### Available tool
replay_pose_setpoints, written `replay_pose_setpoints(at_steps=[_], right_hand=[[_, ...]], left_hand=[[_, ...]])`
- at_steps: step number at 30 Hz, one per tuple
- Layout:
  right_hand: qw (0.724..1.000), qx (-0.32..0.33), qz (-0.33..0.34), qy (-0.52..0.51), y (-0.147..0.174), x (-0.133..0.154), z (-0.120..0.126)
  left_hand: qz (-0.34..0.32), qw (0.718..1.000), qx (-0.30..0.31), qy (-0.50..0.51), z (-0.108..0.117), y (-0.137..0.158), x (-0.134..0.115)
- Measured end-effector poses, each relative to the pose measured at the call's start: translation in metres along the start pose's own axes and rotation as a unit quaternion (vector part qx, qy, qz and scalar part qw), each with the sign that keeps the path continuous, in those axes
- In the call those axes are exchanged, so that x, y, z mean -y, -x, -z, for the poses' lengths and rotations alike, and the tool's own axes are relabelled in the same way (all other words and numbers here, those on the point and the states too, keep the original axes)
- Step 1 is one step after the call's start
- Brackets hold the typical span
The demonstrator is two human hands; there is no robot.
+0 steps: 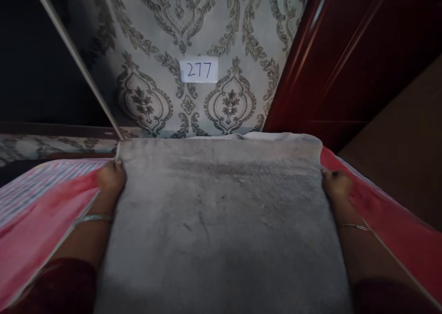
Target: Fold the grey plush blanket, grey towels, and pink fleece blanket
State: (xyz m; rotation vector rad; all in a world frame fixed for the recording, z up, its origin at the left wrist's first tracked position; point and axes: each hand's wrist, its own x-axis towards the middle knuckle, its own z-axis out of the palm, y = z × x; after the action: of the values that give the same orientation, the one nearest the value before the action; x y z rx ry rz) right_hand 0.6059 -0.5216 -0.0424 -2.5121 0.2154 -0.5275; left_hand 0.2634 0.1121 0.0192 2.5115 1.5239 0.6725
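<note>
A wide grey towel (221, 222) is stretched out in front of me, filling the lower middle of the view. My left hand (111, 178) is closed on its left edge near the far end. At the right edge, about the same height, my right hand (336, 185) pinches the cloth. The towel's surface looks soft, with darker brushed marks. Beneath and beside it lies a red and pink cloth (386, 222), showing on both sides. Some white fabric (283, 136) shows behind the towel's far edge.
Patterned wallpaper (235, 104) with a paper label (199, 70) reading 277 stands behind. A dark screen-like panel (44, 65) is at left, and a glossy dark red panel (331, 65) at right. Striped fabric (37, 185) covers the surface at left.
</note>
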Motion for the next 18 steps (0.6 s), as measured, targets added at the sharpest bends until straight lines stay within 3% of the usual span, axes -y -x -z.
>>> replay_pose_setpoints(at_steps=[3,9,11,14,18], right_hand=[[0.999,-0.011,-0.043,-0.016,0.004,0.001,0.0],[0.998,0.031,0.004,-0.047,0.017,0.011,0.018],[0.998,0.016,0.065,-0.017,0.029,0.019,0.028],[0.974,0.014,0.224,0.029,0.065,0.037,0.038],[0.92,0.117,0.369,0.06,0.13,0.053,0.042]], left_hand=[[0.003,1.0,-0.008,0.02,0.001,0.005,0.0],[0.0,0.987,0.061,0.152,0.02,0.008,0.004],[0.0,0.982,0.09,0.166,0.031,0.009,0.011],[0.007,0.975,0.129,0.182,0.043,0.016,0.023],[0.019,0.972,0.143,0.187,0.048,0.029,0.033]])
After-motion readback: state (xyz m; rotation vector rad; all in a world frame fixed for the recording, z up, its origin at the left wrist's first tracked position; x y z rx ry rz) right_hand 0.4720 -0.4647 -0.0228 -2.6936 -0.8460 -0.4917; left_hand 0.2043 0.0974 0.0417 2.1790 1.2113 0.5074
